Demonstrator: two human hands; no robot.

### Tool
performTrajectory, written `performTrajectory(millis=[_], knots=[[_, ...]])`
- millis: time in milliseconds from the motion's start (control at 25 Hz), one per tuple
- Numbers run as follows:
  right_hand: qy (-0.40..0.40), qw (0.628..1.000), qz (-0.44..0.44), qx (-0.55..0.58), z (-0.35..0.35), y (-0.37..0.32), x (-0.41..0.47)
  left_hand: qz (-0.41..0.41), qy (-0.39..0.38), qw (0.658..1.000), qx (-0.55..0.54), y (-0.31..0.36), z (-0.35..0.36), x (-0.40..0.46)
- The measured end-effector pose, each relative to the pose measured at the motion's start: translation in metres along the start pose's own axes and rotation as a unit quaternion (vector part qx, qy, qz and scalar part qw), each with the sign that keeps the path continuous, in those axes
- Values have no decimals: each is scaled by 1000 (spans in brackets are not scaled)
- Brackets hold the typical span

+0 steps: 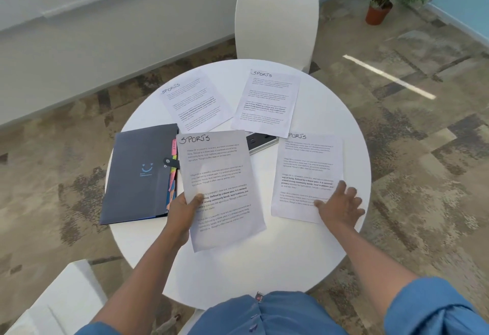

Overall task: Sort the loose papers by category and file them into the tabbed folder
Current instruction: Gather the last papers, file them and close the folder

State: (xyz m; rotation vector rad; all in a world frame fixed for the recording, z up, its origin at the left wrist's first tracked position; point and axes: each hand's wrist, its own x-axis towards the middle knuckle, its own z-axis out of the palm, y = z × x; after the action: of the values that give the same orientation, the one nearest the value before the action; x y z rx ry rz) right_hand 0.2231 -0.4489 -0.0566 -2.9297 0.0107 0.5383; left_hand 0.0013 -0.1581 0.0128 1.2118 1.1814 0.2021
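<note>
Partly under the held sheet (219, 189), a dark device (260, 142), unidentifiable

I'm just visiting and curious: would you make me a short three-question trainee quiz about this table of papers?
1. True or false: the dark folder lies closed on the round table.
2. How many sheets headed SPORTS are visible? A) two B) four C) six
3. Fill in: the left hand holds one sheet, while the right hand rests on the sheet at the table's ____ side.

Key: 1 true. 2 B; the other two sheets lie at the far side. 3 right.
</note>
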Motion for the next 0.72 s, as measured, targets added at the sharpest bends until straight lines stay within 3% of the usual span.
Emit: performTrajectory(millis=[80,440,720], knots=[[-25,999,40,19,-1,-4,3,-2,11,1000,-7,0,-4,-2],[-52,992,60,99,-2,10,9,-12,13,1000,-23,-5,-7,-8],[-71,977,29,201,-9,27,-7,3,11,1000,-29,-4,-9,-13]])
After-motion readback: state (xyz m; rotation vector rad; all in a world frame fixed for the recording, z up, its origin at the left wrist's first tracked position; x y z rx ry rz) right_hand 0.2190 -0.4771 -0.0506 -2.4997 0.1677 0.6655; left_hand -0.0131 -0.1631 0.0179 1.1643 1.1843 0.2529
